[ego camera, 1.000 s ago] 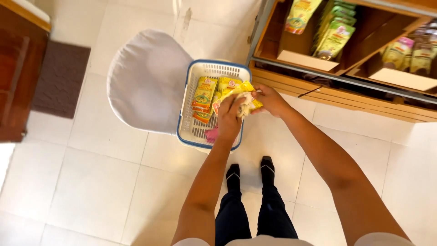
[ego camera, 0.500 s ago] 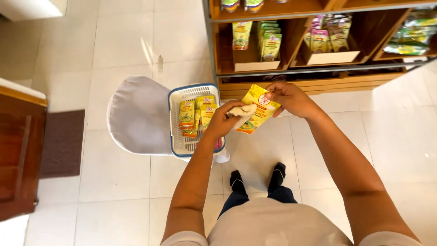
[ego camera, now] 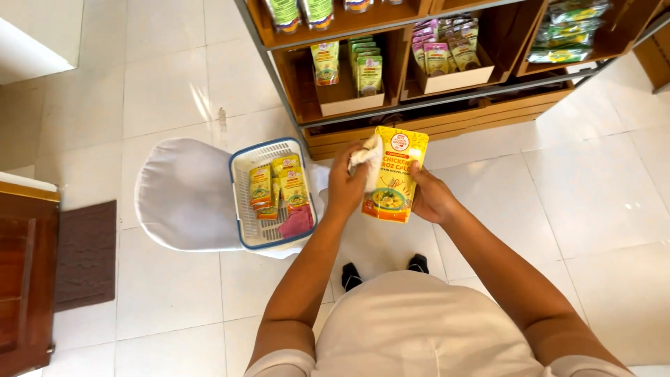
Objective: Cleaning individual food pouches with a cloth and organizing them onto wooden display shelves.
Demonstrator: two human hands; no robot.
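yellow pouch [ego camera: 392, 183] between both hands

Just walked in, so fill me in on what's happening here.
A person stands at a wooden shelf unit with a yellow pouch in front of them. The right hand grips the pouch's edge, while the left hand presses a white cloth against its front. Beside them, a white-and-blue basket sits on a white chair and holds similar yellow pouches plus a pink cloth.
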